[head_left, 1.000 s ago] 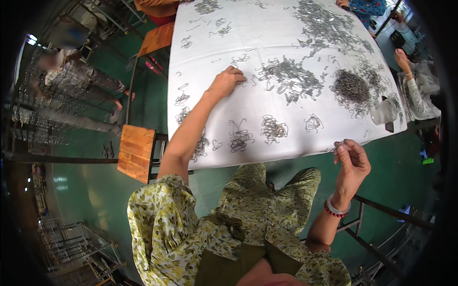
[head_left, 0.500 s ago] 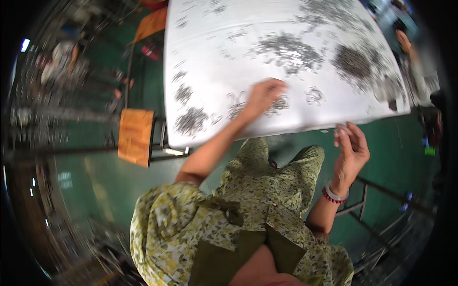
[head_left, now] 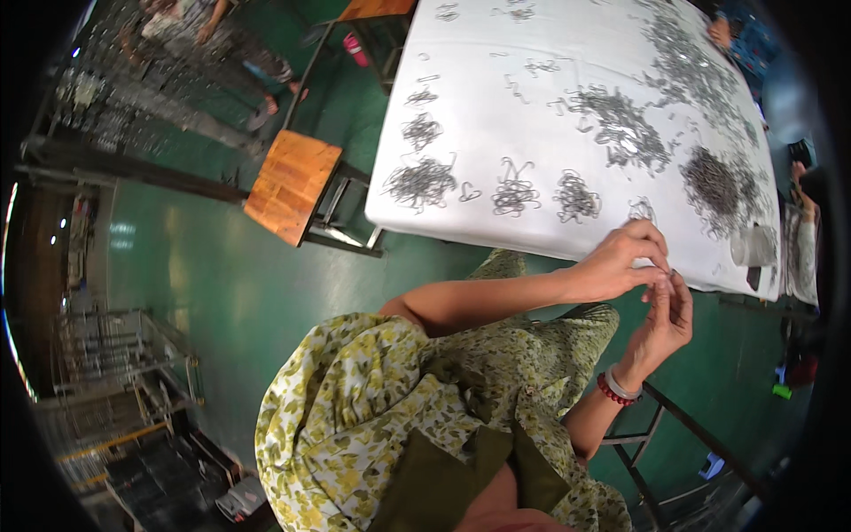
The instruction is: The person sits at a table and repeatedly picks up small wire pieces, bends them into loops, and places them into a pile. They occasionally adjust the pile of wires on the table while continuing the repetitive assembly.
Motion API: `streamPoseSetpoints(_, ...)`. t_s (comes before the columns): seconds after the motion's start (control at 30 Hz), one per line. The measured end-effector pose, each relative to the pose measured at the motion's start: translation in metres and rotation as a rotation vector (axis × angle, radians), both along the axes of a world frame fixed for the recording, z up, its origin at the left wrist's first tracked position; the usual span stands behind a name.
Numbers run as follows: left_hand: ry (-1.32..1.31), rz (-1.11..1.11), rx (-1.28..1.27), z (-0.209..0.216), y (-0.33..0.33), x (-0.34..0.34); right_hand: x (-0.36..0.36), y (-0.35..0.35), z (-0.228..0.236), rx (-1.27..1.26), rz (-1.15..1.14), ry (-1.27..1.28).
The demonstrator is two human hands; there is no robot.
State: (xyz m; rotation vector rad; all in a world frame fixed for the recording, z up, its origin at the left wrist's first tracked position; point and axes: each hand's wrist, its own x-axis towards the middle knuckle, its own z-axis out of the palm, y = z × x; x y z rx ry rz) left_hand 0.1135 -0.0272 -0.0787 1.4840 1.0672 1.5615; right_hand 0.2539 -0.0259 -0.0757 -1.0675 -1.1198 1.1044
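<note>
My left hand (head_left: 622,259) and my right hand (head_left: 660,324) meet at the table's near edge, fingertips pinched together. What they hold between them is too small to make out. Just beyond my left hand lies a small cluster of bent dark wire pieces (head_left: 641,209). To its left are more piles of thin curved wire pieces: one wire pile (head_left: 578,197), another wire pile (head_left: 515,193) and a wider wire heap (head_left: 420,183) near the corner. A dense dark heap (head_left: 720,188) sits to the right, with a clear plastic cup (head_left: 753,246) close to the edge.
The white-covered table (head_left: 496,115) carries more scattered wire pieces (head_left: 620,129) farther back. A wooden stool (head_left: 292,186) stands off its left corner. Other people's hands (head_left: 720,34) show at the far right side, and a person (head_left: 191,40) is at the far left.
My left hand has come from over the wire piles toward the right and nearer, meeting my right hand. The view has turned, so the table appears farther right.
</note>
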Motion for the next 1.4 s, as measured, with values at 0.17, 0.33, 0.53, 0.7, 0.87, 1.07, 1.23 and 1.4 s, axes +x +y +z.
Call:
streamPoseSetpoints(0.17, -0.014, 0.080, 0.038, 0.001, 0.000, 0.003, -0.008, -0.002, 0.005, 0.056, 0.026, -0.024)
streamPoseSetpoints(0.33, -0.016, 0.063, -0.003, 0.015, -0.013, 0.002, -0.006, 0.001, 0.018, 0.106, -0.003, 0.002)
streamPoseSetpoints(0.53, 0.012, 0.073, -0.039, 0.019, -0.018, -0.011, -0.020, 0.109, -0.019, 0.109, 0.249, -0.494)
streamPoseSetpoints(0.7, 0.008, 0.107, -0.108, 0.016, -0.018, -0.018, -0.070, 0.172, -0.083, 0.469, 0.191, -0.973)
streamPoseSetpoints(0.87, 0.055, 0.117, -0.125, 0.011, -0.018, -0.028, -0.073, 0.173, -0.095, 0.550, 0.199, -1.107)
streamPoseSetpoints(1.07, -0.066, 0.113, -0.175, 0.009, -0.017, -0.031, -0.040, 0.112, -0.019, 0.032, 0.353, -0.389)
streamPoseSetpoints(1.23, -0.181, 0.081, -0.314, 0.009, -0.013, -0.027, -0.008, 0.034, 0.035, -0.020, 0.314, 0.020)
streamPoseSetpoints(1.4, -0.204, 0.043, -0.227, 0.011, -0.013, -0.014, -0.009, 0.020, 0.039, 0.062, 0.298, 0.017)
